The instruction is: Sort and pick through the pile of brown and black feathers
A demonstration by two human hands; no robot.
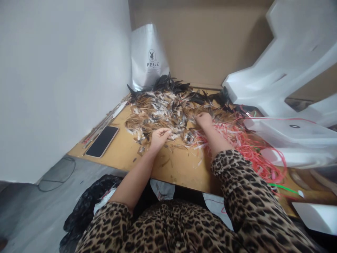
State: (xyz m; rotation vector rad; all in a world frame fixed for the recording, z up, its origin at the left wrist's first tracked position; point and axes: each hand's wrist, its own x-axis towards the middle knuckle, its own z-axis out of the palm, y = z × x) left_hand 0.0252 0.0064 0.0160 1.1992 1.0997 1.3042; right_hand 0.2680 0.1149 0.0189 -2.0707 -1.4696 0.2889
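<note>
A broad pile of brown, white and black feathers (pixel 155 112) covers much of the tabletop in front of me. At its near edge is my left hand (pixel 159 138), with thumb and fingertips pinched together beside some whitish feathers. Farther in and to the right, my right hand (pixel 204 120) reaches into the pile, its fingers closed against brown feathers. Whatever lies between the fingertips of either hand is too small to make out. Red and pink plastic strips (pixel 244 140) spread in a tangle beside my right forearm.
A dark-screened phone (pixel 102 141) lies at the table's left. Behind the feathers stands a white printed bag (pixel 150 56) against the wall. White moulded pieces (pixel 295 126) crowd the right side. A black plastic bag (pixel 86 203) and a cable (pixel 60 181) are on the floor.
</note>
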